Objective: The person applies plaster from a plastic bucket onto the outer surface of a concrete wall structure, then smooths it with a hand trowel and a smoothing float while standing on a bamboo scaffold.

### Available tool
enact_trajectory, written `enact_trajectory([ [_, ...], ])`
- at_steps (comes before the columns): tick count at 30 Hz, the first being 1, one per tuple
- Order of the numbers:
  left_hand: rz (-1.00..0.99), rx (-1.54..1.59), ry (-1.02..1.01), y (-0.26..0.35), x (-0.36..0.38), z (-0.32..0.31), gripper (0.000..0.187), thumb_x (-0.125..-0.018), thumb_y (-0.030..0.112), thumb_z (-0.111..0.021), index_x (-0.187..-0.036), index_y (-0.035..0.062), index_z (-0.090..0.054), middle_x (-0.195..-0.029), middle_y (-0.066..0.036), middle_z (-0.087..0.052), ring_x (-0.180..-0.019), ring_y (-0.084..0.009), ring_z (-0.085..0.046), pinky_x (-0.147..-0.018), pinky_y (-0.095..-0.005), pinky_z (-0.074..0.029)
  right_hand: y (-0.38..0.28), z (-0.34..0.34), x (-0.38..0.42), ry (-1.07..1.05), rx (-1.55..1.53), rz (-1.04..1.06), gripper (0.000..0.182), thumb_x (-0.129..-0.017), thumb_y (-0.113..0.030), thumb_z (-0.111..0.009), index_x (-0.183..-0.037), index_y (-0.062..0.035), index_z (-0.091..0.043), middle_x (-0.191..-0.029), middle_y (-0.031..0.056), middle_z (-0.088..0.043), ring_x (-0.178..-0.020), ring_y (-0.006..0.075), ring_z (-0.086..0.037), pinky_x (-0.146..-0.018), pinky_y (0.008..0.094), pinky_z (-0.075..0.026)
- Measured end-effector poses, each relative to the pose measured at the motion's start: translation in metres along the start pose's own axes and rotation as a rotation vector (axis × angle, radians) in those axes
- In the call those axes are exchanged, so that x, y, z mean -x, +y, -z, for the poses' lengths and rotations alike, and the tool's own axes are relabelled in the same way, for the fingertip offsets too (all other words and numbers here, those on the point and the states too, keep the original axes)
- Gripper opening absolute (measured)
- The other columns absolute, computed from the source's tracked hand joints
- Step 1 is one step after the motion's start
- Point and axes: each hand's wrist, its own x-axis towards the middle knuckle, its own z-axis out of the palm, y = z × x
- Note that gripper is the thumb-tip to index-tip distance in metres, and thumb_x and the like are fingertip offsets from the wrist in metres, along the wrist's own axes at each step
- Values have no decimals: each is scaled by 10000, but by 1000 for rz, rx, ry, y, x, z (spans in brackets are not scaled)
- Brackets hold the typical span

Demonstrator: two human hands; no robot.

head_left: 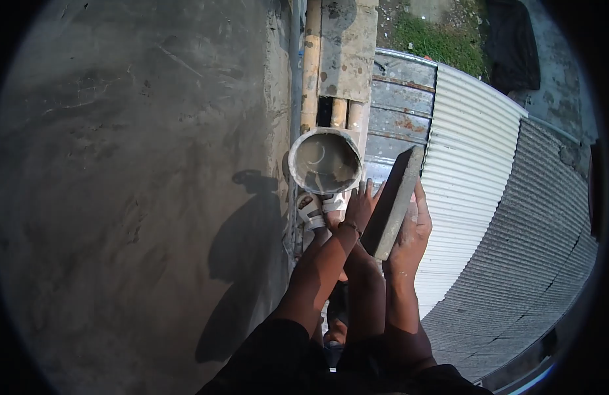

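Note:
A long, flat rectangular grey board [391, 214], its edge crusted with what looks like mortar, stands tilted upright in my right hand [411, 234]. That hand grips it from the right side, fingers along its back. Beside the board's dark, shaded face is my left hand [361, 208], its fingers stretched out and apart, with a band at the wrist. Just beyond my left fingertips sits a round bucket [293, 164], its rim crusted grey, holding murky grey liquid.
Sandalled feet [309, 209] stand close behind the bucket on a narrow ledge. Left lies a smooth grey cement surface [133, 184] with my shadow on it. Pipes [311, 72] and a concrete slab [347, 49] run ahead. Lower down at right are corrugated roofs [479, 151] and grass [442, 39].

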Motion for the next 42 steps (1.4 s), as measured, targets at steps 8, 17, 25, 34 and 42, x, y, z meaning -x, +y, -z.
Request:
enact_trajectory([
  [8, -264, 1211, -430, 33, -62, -31, 430, -879, 416, -573, -1240, 186, -621, -1170, 10, -573, -1145, -243, -479, -884, -467, -408, 16, 47, 12, 71, -256, -57, 471, -1032, -186, -433, -1421, 74, -378, -1145, 99, -617, -917, 84, -594, -785, 217, -487],
  [17, 879, 2288, -317, -13, 31, -34, 628, -812, 265, -703, -1312, -4, -433, -1245, -279, -497, -1120, -481, -518, -945, -496, -462, -66, 18, 19, 48, -386, 73, 451, -1019, -248, -437, -1395, 1, -438, -1024, 41, -622, -779, 74, -588, -662, 203, -488],
  [25, 1004, 2454, -472, -227, 10, -42, 990, -816, 380, -728, -1514, 27, -122, -1455, -405, -223, -1323, -539, -338, -1096, -497, -341, -254, 69, 103, 545, -371, 730, 635, -920, -307, -606, -1372, 81, -385, -1210, 150, -584, -1001, 176, -615, -907, 284, -498],
  [34, 1059, 2760, -548, -453, 90, 59, 1096, -856, 537, -661, -1474, -137, -57, -1270, -260, -577, -1116, -336, -601, -967, -330, -451, -333, 157, 37, 118, -157, 754, 472, -1039, -249, -442, -1430, 16, -427, -1286, 107, -580, -1063, 161, -578, -932, 267, -448],
  [42, 927, 3252, 196, -580, 104, 61, 806, -991, 299, -551, -1533, 5, -31, -1057, -76, -580, -652, -64, -430, -591, -202, -386, -352, 147, 29, 230, -175, 807, 445, -1020, -222, -434, -1412, -15, -473, -1351, 178, -559, -1168, 255, -562, -1002, 344, -416],
])
